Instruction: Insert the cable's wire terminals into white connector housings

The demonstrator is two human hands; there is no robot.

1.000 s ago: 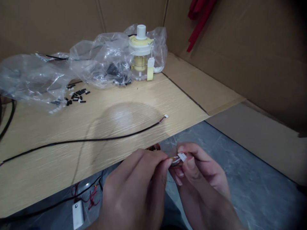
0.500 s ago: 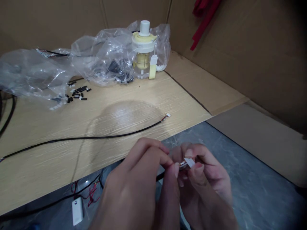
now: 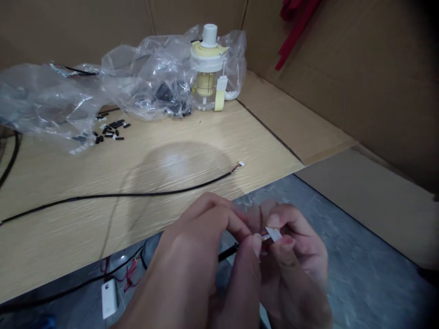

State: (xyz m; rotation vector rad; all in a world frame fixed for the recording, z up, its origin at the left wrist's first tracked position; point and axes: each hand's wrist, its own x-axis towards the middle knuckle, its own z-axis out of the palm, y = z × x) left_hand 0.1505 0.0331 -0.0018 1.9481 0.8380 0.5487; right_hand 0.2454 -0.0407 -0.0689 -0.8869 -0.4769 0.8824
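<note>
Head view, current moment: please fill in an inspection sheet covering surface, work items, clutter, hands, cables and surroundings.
Surface: pale wood-grain tabletop, partly shadowed.
Work items: white connector with thin wires; wire seating too small to tell.
Clutter: clear plastic bags, small black and white pieces, clear bottle with white cap.
Hands: left hand pinches the wires; right hand pinches the connector.
Cables: black cable across the tabletop, white plug at its right end; red wires below tabletop level.
Surroundings: cardboard panels, red strip, grey floor, white box.
</note>
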